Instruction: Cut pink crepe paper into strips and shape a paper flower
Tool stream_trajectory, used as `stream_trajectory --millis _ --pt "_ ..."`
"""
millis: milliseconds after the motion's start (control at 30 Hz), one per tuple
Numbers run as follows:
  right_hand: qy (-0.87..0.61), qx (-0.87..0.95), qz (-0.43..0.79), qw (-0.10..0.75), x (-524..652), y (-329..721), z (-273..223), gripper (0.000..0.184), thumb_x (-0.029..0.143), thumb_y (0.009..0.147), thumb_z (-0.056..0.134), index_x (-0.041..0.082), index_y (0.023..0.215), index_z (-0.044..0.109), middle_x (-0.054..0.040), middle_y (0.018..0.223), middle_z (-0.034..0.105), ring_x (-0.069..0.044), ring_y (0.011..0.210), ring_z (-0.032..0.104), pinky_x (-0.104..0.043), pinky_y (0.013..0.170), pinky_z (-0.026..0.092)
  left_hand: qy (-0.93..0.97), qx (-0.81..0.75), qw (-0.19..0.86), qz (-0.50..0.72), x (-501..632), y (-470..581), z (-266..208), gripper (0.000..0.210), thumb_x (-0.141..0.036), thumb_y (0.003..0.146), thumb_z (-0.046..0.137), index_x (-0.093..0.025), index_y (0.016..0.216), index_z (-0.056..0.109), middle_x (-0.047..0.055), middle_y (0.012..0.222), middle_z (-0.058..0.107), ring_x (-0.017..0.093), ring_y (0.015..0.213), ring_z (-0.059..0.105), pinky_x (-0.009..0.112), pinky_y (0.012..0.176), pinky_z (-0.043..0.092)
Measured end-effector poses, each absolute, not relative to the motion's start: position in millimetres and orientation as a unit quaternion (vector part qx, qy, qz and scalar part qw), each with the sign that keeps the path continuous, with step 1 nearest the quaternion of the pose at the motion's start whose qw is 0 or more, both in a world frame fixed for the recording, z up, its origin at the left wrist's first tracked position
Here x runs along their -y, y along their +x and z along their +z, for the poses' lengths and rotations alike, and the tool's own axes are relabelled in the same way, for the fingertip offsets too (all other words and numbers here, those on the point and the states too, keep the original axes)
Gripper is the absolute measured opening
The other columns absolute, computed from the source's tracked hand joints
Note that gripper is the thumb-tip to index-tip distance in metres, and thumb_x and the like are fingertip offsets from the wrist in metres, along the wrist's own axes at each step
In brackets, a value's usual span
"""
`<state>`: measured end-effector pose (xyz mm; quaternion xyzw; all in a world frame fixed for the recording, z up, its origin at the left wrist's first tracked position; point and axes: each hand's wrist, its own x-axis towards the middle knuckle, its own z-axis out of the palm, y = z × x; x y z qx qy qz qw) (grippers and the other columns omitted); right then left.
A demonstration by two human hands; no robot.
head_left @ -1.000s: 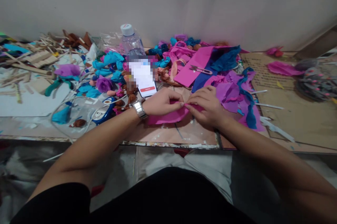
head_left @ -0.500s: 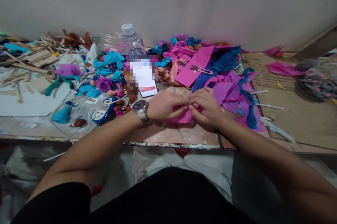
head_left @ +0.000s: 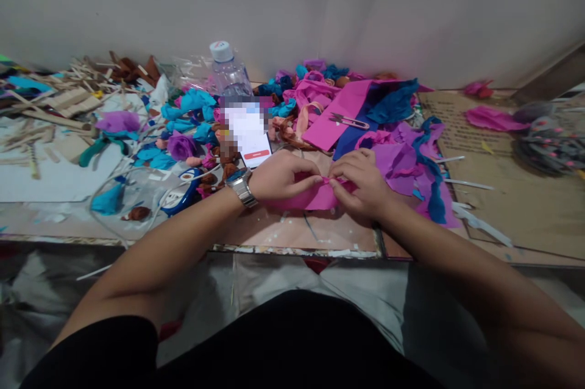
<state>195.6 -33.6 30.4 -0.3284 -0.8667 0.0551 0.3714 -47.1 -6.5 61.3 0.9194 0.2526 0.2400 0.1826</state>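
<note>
A strip of bright pink crepe paper [head_left: 306, 199] is stretched between my two hands, just above the table's front part. My left hand [head_left: 286, 175], with a metal watch [head_left: 242, 186] on its wrist, pinches the paper between thumb and forefinger. My right hand [head_left: 359, 185] pinches the same paper close to the left fingertips, and the paper is gathered there. Part of the strip is hidden under both hands. Behind my hands lie pink sheets [head_left: 338, 111] with small thread snips [head_left: 350, 121] on top. A phone [head_left: 253, 139] with its screen lit rests behind my left hand.
Left of my hands are blue and purple paper flowers [head_left: 183, 145], a blue round tape measure or similar case [head_left: 183, 194], green-handled pliers [head_left: 94, 151] and wooden sticks [head_left: 59, 96]. A water bottle [head_left: 231, 72] stands behind. Purple paper scraps [head_left: 397, 157] and cardboard [head_left: 512, 194] lie right.
My left wrist has turned and the left hand shifted slightly away from the right fingertips. More of the pink paper now shows, spread out leftward beneath the left hand.
</note>
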Motion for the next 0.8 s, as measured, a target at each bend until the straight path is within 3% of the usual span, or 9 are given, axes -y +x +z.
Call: stream_trajectory --millis 167,400,667,800 --pt "-0.318 0.878 0.047 0.356 35.8 193.2 32.4 0.010 0.027 0.099 0.065 0.022 0.091 0.066 -0.0018 0.095 0.077 -0.024 0.097 0.066 -0.050 0.099 0.032 0.923 -0.249 0.187 0.224 6.9 -46.4 61.3 0.028 -0.034 0.102 0.056 -0.019 0.099 0.079 0.002 0.082 0.079 0.011 0.066 0.066 0.025 0.064 0.041" --pt "-0.337 0.871 0.057 0.354 34.3 194.3 32.1 0.014 0.025 0.097 0.064 0.022 0.084 0.062 -0.0020 0.089 0.077 -0.024 0.095 0.064 -0.050 0.099 0.031 0.910 -0.265 0.197 0.250 2.5 -50.7 66.1 0.023 -0.034 0.096 0.061 -0.017 0.089 0.074 0.003 0.081 0.077 0.013 0.069 0.066 0.025 0.068 0.045" --pt "-0.339 0.865 0.064 0.364 34.4 194.7 31.9 0.013 0.024 0.095 0.063 0.022 0.083 0.061 -0.0024 0.088 0.075 -0.024 0.094 0.064 -0.050 0.100 0.031 0.858 -0.383 0.145 0.310 -2.5 -54.2 62.6 0.021 -0.034 0.091 0.065 -0.016 0.086 0.074 0.005 0.085 0.078 0.016 0.073 0.069 0.027 0.072 0.046" --pt "-0.311 0.877 0.071 0.358 33.9 194.2 32.7 0.012 0.023 0.096 0.062 0.022 0.084 0.061 -0.0023 0.087 0.075 -0.023 0.092 0.064 -0.050 0.098 0.032 0.888 -0.309 0.202 0.273 -0.8 -53.6 66.2 0.028 -0.041 0.096 0.063 -0.015 0.090 0.074 0.005 0.083 0.076 0.014 0.069 0.066 0.025 0.068 0.045"
